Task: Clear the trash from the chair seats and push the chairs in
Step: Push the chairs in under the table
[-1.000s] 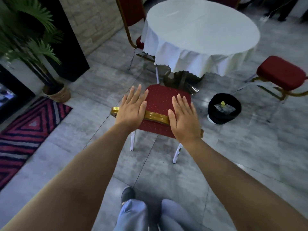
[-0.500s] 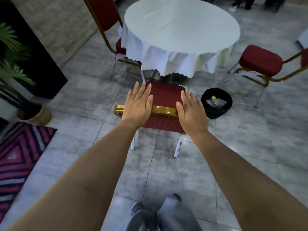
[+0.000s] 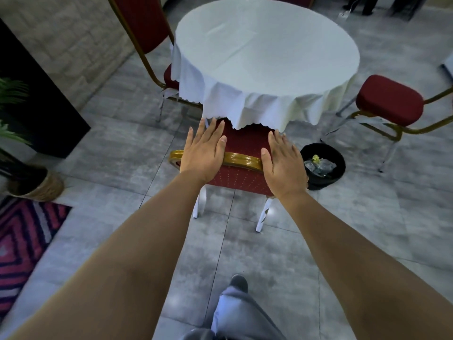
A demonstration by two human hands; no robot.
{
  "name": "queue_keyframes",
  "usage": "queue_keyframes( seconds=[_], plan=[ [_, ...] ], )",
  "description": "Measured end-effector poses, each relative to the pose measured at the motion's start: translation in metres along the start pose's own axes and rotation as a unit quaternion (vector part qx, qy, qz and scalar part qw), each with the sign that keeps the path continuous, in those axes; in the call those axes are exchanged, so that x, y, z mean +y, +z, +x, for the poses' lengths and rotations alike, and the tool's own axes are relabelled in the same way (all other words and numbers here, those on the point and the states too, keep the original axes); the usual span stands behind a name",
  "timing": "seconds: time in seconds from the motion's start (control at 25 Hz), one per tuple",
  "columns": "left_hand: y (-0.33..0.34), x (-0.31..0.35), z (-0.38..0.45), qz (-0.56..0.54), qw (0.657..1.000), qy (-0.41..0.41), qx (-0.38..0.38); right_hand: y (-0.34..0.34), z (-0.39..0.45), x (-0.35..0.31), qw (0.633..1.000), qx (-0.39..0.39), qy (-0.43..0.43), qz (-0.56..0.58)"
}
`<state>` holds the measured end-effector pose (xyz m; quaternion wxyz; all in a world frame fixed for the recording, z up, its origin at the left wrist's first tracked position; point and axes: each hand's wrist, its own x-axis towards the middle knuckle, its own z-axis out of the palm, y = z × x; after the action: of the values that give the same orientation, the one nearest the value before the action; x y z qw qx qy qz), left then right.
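A red chair [image 3: 241, 146] with a gold frame stands right in front of me, its seat tucked under the hanging white cloth of the round table [image 3: 267, 52]. My left hand [image 3: 204, 153] lies flat with straight fingers over the left end of the gold top rail. My right hand [image 3: 284, 163] lies flat on the right end of the backrest. A black bin [image 3: 322, 165] on the floor to the right holds crumpled clear and yellow trash. A second red chair [image 3: 389, 104] stands out from the table at the right, its seat bare.
A third red chair [image 3: 144, 28] stands at the table's far left side. A potted plant in a woven basket [image 3: 36, 186] and a striped rug [image 3: 22, 244] lie to the left by a dark panel. Grey tiles lie underfoot, with my shoe [image 3: 239, 283] below.
The chair has slid forward under the tablecloth with both flat hands on its backrest, and I have stepped closer to the table.
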<state>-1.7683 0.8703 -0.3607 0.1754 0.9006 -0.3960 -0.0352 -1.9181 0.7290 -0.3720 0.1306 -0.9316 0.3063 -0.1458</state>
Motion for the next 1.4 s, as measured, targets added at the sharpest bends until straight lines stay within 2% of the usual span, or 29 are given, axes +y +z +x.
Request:
queue_keyframes(
  seconds=[0.84,1.4],
  plan=[
    [0.008,-0.007,0.168,-0.015,1.000,0.015,0.000,0.021,0.155,0.028,0.999,-0.012,0.031,-0.004],
    [0.007,-0.011,0.180,0.009,1.000,0.026,-0.014,0.022,0.167,0.029,0.999,-0.021,0.026,-0.013]
  ],
)
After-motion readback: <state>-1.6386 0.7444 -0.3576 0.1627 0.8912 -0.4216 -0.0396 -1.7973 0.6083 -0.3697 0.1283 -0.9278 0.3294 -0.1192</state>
